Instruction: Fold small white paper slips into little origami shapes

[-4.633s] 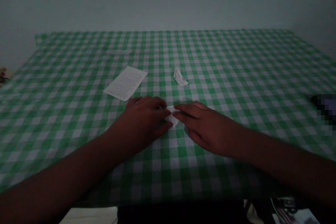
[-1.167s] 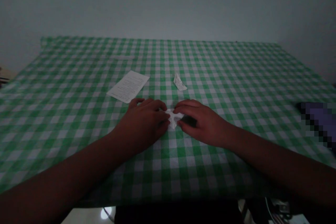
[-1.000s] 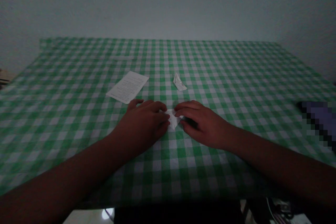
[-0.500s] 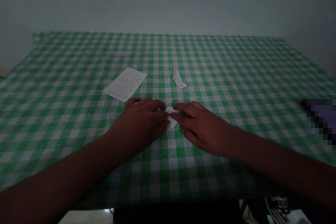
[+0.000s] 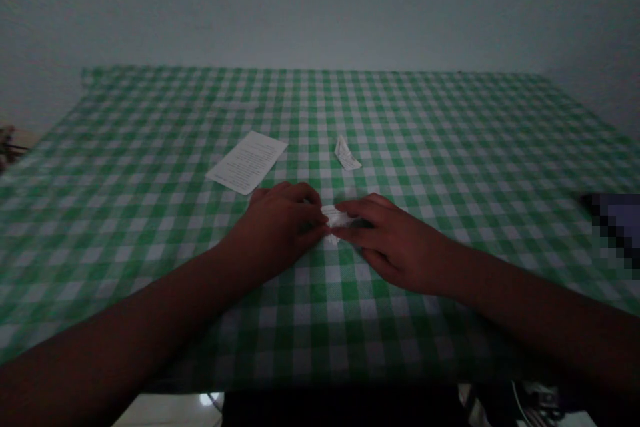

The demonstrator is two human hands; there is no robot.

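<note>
A small folded piece of printed white paper [image 5: 334, 215] lies on the checked cloth between my hands, partly covered by fingers. My left hand [image 5: 284, 221] is closed on its left side, with thumb and fingertips pinching the paper. From the right, my right hand [image 5: 395, 235] grips it with thumb and index finger, the other fingers curled. The fingertips of both hands nearly meet over the paper. Just beyond them stands a small folded paper boat-like shape [image 5: 346, 153], touched by neither hand. A flat printed sheet [image 5: 248, 161] lies beyond my left hand.
A green-and-white checked cloth [image 5: 310, 333] covers the table, which reaches to a plain wall [image 5: 320, 7]. At the right edge lies a dark flat device [image 5: 617, 220], partly pixelated. Below the table's front edge, cables and other items are dimly visible.
The view has shifted slightly, moving everything a little to the right. My fingers have moved a little on the paper, and my left fingers are drawn closer together. Both hands keep hold of it.
</note>
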